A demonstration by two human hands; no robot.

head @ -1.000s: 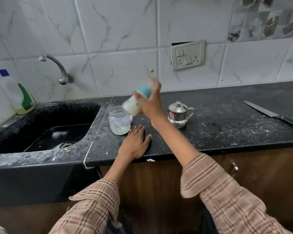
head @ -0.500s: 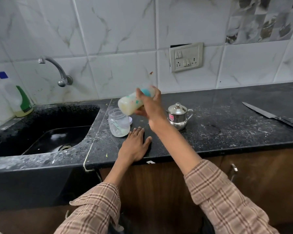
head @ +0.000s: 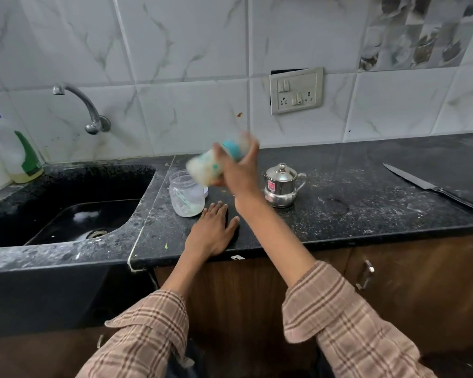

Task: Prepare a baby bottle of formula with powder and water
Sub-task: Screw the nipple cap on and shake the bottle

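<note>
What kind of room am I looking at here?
Most likely a home kitchen. A dark stone counter runs along a tiled wall, with a sink set into it under a wall tap. A kitchen knife and a small steel pot sit on the counter.

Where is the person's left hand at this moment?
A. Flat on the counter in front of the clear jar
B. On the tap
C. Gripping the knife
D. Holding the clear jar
A: the left hand lies palm down on the counter, just in front of the clear jar, not touching it.
</note>
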